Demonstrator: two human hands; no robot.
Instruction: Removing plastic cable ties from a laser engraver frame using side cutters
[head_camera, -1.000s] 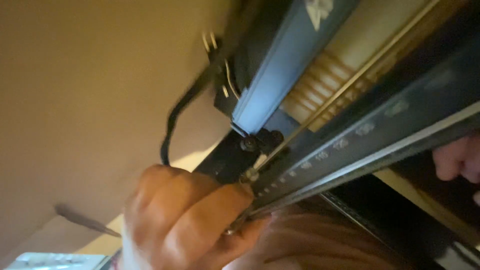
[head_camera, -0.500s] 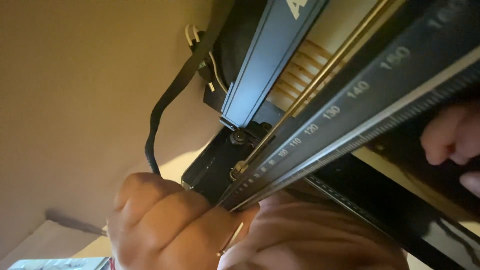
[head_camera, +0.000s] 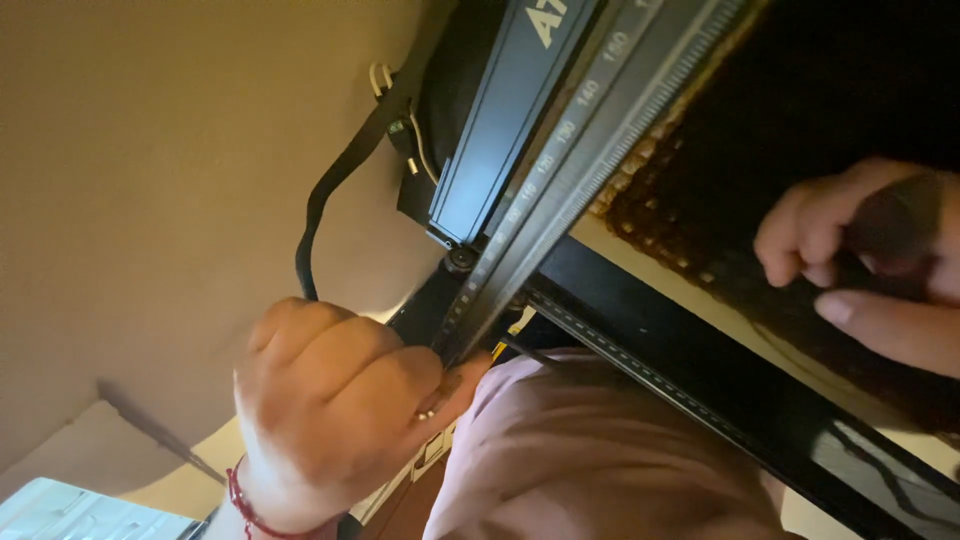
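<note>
A plain beige wall (head_camera: 150, 180) fills the left, with a black cable (head_camera: 335, 180) hanging beside a dark machine frame. The graduated metal rail (head_camera: 580, 170) runs from 7 o'clock to 1 o'clock, its lower end touching the left hand (head_camera: 330, 420), a curled fist closed on that end. At 3 o'clock the right hand (head_camera: 860, 260) bends its fingers around a dark part (head_camera: 900, 225), pinching it.

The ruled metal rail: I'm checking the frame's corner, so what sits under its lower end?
The left hand grips the ruled metal rail at its lower end, thumb against it. A black frame bar crosses beneath, above a pink sleeve. The rail's tip is covered by the fingers.
</note>
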